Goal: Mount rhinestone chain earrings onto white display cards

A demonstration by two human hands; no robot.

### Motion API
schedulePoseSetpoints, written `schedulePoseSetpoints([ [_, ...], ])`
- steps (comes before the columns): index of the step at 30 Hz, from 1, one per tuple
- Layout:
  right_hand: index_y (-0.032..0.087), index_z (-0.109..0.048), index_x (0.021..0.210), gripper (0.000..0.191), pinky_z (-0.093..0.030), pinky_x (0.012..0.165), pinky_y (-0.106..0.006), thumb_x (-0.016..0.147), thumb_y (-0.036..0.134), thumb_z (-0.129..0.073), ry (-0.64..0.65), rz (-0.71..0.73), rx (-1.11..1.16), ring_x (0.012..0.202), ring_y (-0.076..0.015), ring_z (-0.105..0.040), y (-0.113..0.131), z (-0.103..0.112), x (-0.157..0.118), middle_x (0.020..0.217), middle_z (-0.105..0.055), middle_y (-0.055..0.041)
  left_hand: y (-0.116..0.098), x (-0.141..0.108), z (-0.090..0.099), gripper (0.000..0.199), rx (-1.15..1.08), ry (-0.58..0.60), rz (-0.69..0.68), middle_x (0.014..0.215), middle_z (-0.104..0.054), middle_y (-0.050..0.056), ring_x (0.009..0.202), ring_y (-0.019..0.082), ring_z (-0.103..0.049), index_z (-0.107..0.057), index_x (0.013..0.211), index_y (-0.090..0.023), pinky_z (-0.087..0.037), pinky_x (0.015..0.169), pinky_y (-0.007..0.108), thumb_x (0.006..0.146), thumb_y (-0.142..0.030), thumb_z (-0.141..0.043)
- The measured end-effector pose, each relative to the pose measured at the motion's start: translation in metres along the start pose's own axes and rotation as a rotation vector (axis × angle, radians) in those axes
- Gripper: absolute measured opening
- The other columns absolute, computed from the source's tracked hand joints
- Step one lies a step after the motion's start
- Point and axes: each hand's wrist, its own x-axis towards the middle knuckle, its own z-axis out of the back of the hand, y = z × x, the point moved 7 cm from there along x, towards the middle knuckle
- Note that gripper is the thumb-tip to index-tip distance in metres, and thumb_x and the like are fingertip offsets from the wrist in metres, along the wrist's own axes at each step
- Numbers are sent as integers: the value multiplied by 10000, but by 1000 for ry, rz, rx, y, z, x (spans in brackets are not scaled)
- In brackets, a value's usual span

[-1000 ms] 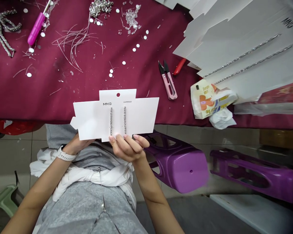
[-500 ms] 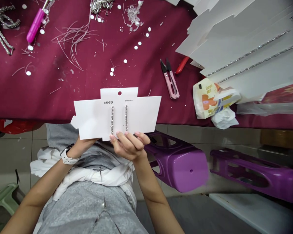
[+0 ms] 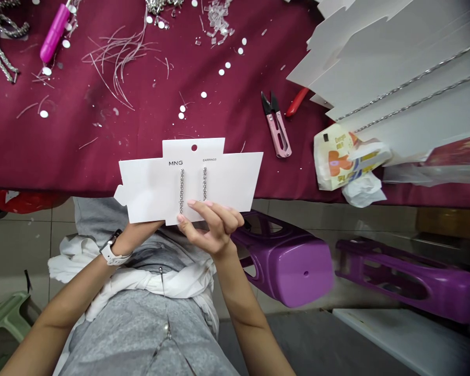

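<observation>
The left hand (image 3: 143, 232) has its fingers hidden behind the white earring card (image 3: 149, 190), and the lower end of one earring (image 3: 204, 183) goes under the right hand (image 3: 215, 224) (its tip I cannot see). The silver pieces (image 3: 159, 5) are cut off by the top edge, and they are too small to tell their shape.

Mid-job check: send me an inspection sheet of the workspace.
surface: maroon cloth covering the table, strewn with bits
job's things: white MNG earring card bearing two rhinestone drop earrings
clutter: pink-handled snips, pink tool, white discs, wire trimmings, stacked white cards, printed plastic bag
fingers: left hand at the card's lower edge; right fingers on its lower front
cables: nothing seen
surroundings: purple plastic stools, tiled floor
</observation>
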Motion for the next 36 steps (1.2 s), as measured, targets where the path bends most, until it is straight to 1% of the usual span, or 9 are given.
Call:
schedulePoseSetpoints([
  [2,284,-498,757,161,-300,813,-280,699,290,-647,24,-55,14,951,-147,-425,-3,-1,1,929,-624,59,-7,0,1,456,34,18,2,1113,-641,57,1214,192,-500,-575,1186,-258,-382,1059,368,908,-127,-239],
  [4,288,-490,749,178,-285,821,-292,685,289,-656,47,-77,25,973,-158,-402,-4,-2,1,950,-633,70,-12,1,3,481,100,26,33,1077,-651,111,1213,240,-499,-611,1136,-195,-325,1081,453,895,-89,-208],
  [6,288,-491,733,188,-273,829,-297,670,281,-668,58,-81,38,975,-157,-392,-3,-2,1,963,-639,84,-17,3,5,496,143,42,61,1032,-659,150,1214,278,-493,-634,1084,-143,-271,1086,521,890,-82,-181],
  [8,292,-501,726,193,-271,827,-300,656,275,-681,62,-87,51,976,-157,-385,-3,-3,0,974,-642,91,-20,5,8,484,135,51,83,1012,-660,164,1227,294,-475,-639,1053,-120,-232,1093,544,899,-103,-180],
  [13,300,-524,736,209,-279,822,-304,631,259,-700,65,-93,81,962,-163,-376,-3,-3,-2,985,-635,78,-19,3,12,416,41,60,167,1033,-652,160,1263,307,-430,-636,1020,-107,-161,1114,536,926,-187,-239],
  [18,305,-522,754,222,-275,818,-300,633,252,-701,80,-82,78,920,-161,-375,-2,-4,-2,944,-633,76,-24,2,16,385,-48,30,133,970,-673,121,1257,263,-447,-649,975,-122,-162,1131,472,926,-186,-273],
  [23,286,-521,754,182,-274,833,-306,671,230,-673,29,-78,88,918,-161,-375,-1,-4,-3,937,-628,63,-26,5,16,418,-38,30,129,895,-677,123,1250,260,-453,-657,902,-114,-147,1128,482,919,-154,-241],
  [30,286,-526,744,170,-289,813,-302,673,232,-671,16,-88,80,901,-159,-383,-1,-4,-4,911,-632,63,-30,8,19,444,-20,21,86,795,-671,115,1182,245,-523,-644,860,-117,-239,1107,456,892,-105,-201],
  [36,282,-539,730,145,-289,814,-310,689,207,-656,16,-99,94,888,-156,-394,-1,-3,-3,896,-633,55,-18,9,14,476,18,-6,6,779,-660,92,1082,240,-596,-648,918,-160,-418,996,454,864,-93,-180],
])
